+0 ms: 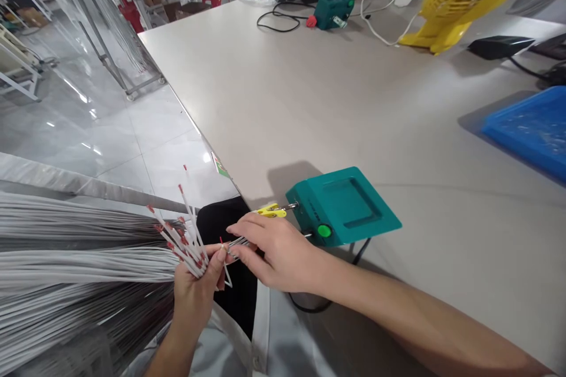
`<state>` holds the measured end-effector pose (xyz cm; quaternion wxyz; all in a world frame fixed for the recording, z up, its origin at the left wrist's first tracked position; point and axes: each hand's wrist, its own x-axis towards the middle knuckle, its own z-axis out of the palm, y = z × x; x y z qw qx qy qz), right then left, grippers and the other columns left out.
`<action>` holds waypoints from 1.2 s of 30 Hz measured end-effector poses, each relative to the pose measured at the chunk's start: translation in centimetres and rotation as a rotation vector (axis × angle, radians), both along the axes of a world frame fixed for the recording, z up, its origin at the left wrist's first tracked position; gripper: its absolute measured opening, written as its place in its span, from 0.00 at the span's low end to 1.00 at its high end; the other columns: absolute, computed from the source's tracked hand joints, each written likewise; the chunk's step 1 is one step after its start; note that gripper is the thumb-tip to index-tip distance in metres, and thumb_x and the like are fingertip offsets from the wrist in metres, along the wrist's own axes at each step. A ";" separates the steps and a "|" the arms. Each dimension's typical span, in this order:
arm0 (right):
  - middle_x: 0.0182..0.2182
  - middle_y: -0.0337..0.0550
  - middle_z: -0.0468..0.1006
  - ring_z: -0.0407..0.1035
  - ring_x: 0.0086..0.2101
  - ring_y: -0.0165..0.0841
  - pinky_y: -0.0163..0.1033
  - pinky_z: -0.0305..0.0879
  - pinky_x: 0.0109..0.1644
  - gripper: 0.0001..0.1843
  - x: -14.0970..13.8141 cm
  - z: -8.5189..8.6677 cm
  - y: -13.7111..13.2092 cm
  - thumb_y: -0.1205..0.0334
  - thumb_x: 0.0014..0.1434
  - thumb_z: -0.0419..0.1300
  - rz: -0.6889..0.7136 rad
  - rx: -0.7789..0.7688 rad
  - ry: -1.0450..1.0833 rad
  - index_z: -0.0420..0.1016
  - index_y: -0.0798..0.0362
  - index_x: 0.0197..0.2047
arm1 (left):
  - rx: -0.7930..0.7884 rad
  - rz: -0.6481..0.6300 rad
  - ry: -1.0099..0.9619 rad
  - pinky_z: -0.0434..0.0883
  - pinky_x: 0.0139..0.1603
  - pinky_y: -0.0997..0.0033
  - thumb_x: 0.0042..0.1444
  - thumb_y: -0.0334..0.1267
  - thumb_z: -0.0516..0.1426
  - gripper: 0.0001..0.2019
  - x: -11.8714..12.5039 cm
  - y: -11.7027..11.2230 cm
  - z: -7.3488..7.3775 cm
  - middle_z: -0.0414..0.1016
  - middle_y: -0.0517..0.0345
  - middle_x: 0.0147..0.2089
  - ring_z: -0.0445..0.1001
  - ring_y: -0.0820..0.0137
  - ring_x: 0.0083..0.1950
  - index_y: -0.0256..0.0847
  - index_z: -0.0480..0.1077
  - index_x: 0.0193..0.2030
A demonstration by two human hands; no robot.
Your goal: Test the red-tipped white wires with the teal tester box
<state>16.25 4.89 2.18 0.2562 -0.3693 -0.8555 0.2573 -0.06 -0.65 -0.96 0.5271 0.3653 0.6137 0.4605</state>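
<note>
My left hand (201, 285) is closed round a bunch of white cables (188, 247) with red tips, which fan up and to the left. Between its thumb and forefinger one cable end shows a thin red wire. My right hand (276, 247) meets it from the right, its thumb and fingers curled round thin grey wires (239, 242); their far ends are hidden behind the hand. Just beyond the right hand stands a green tester box (345, 200) with a green button (324, 230). A yellow clip (272, 211) is attached to a metal post on its side.
Long bundles of grey-white cable (88, 265) hang at my left, beside the table edge. A blue tray (530, 129) lies at the right. Farther back are a yellow fan (464, 0), a second green box (333, 10) and loose cords. A metal rack (101, 41) stands on the floor.
</note>
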 end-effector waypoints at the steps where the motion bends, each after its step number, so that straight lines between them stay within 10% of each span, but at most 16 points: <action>1: 0.36 0.47 0.73 0.68 0.35 0.31 0.34 0.63 0.36 0.12 -0.1 -0.1 0.0 0.63 0.60 0.50 0.030 -0.003 0.030 0.70 0.57 0.43 | 0.006 -0.042 0.007 0.56 0.17 0.77 0.51 0.43 0.59 0.12 -0.2 0.0 0.0 0.63 0.64 0.15 0.58 0.77 0.17 0.35 0.75 0.31; 10: 0.26 0.42 0.68 0.61 0.24 0.30 0.37 0.53 0.27 0.09 -0.1 -0.9 0.2 0.67 0.58 0.50 0.205 0.421 -0.252 0.68 0.57 0.29 | 0.034 -0.257 0.194 0.59 0.20 0.77 0.54 0.39 0.56 0.10 -0.4 0.1 0.9 0.64 0.63 0.15 0.62 0.76 0.18 0.35 0.75 0.31; 16: 0.25 0.42 0.68 0.61 0.24 0.29 0.35 0.52 0.25 0.08 0.9 0.3 -0.4 0.67 0.54 0.50 0.091 0.056 -0.245 0.69 0.56 0.28 | 0.010 -0.060 0.101 0.58 0.17 0.78 0.51 0.42 0.58 0.11 -0.1 0.3 0.6 0.68 0.62 0.18 0.61 0.77 0.17 0.35 0.74 0.34; 21: 0.36 0.45 0.72 0.66 0.31 0.29 0.34 0.61 0.33 0.14 0.9 1.3 -0.3 0.60 0.56 0.56 -0.012 -0.295 0.045 0.72 0.55 0.45 | 0.038 -0.162 0.052 0.59 0.18 0.78 0.52 0.40 0.59 0.09 -0.4 0.4 0.5 0.65 0.64 0.16 0.61 0.77 0.18 0.36 0.74 0.34; 26: 0.26 0.39 0.73 0.68 0.30 0.27 0.31 0.63 0.35 0.05 -0.7 0.1 0.0 0.67 0.55 0.58 -0.008 -0.475 0.348 0.76 0.54 0.31 | 0.079 -0.197 0.078 0.59 0.19 0.79 0.53 0.38 0.58 0.08 -0.2 0.1 0.6 0.64 0.64 0.16 0.61 0.78 0.18 0.36 0.73 0.29; 36: 0.24 0.39 0.67 0.60 0.23 0.25 0.30 0.58 0.25 0.02 0.4 0.3 -0.9 0.69 0.52 0.54 -0.124 -0.312 0.315 0.66 0.56 0.28 | 0.113 -0.099 0.047 0.61 0.18 0.79 0.53 0.39 0.58 0.07 -0.3 0.0 -0.2 0.68 0.62 0.20 0.63 0.78 0.18 0.37 0.74 0.33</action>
